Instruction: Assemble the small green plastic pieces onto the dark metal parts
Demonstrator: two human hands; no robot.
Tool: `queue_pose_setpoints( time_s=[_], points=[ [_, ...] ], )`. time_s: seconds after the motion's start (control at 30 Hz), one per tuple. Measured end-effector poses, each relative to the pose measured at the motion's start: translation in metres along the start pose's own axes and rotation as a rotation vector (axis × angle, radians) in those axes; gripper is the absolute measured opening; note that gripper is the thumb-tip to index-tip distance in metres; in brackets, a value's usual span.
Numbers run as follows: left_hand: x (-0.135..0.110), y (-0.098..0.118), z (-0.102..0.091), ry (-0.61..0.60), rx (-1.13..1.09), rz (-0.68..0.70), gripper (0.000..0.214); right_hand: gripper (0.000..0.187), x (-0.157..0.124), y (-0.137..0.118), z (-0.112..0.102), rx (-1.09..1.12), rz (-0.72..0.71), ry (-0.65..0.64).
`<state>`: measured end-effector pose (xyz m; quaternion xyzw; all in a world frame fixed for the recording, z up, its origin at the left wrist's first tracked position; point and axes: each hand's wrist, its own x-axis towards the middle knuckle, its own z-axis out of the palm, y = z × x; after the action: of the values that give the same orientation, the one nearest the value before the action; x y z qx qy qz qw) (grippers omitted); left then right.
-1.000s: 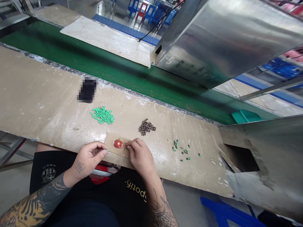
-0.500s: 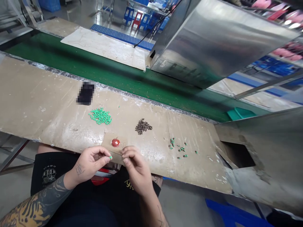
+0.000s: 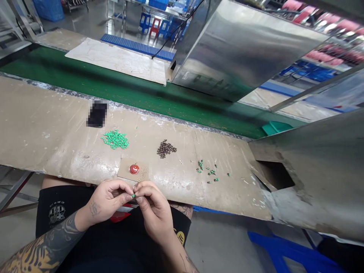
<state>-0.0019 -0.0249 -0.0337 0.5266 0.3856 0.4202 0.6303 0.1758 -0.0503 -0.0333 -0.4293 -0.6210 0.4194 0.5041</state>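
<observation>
My left hand (image 3: pixel 106 200) and my right hand (image 3: pixel 152 206) meet just below the near edge of the worktable (image 3: pixel 42 125), over my lap. The left pinches a small green piece (image 3: pixel 133 195) between thumb and forefinger. The right hand's fingertips are pinched together against that piece; what they hold is too small to see. On the table just above the hands lies a small cardboard square (image 3: pixel 125 170) with a red round cap (image 3: pixel 134 169) and a sprinkle of tiny brownish bits (image 3: pixel 141 174). Farther back lie a pile of green pieces (image 3: pixel 115 139) and a pile of dark brown pieces (image 3: pixel 166 148).
Several scattered green pieces (image 3: pixel 209 171) lie to the right. A blurred dark object (image 3: pixel 97 113) sits near the green conveyor belt (image 3: pixel 127 91). A metal hood (image 3: pixel 241 49) overhangs the belt. A metal chute with a dark opening (image 3: pixel 274 174) is at right. A blue stool (image 3: pixel 284 250) stands below.
My right hand left the cardboard square and came toward me to meet the left hand. Both hands now pinch together at the green piece below the table edge. The view tilted slightly.
</observation>
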Motion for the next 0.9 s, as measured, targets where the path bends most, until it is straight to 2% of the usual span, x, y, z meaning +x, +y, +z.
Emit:
queue_pose_setpoints(
  time_s=[0.33,0.47,0.7,0.9],
  points=[
    [0.0000,-0.0014,-0.0014,-0.005,-0.031,0.000,0.005,0.017,0.0022,0.0003,0.0004,-0.034,-0.032,-0.028],
    [-0.0026,-0.0012,-0.0021,0.002,-0.010,-0.004,0.007,0.020,0.0013,0.0008,0.0013,-0.037,-0.060,-0.058],
    [-0.0045,-0.0015,-0.0036,-0.035,0.003,-0.095,0.013,0.021,-0.0017,0.0024,0.0013,-0.033,-0.052,-0.118],
    [-0.0045,0.0024,-0.0052,-0.052,0.153,-0.007,0.015,0.022,-0.0010,0.0027,0.0012,-0.048,-0.068,-0.134]
  ],
)
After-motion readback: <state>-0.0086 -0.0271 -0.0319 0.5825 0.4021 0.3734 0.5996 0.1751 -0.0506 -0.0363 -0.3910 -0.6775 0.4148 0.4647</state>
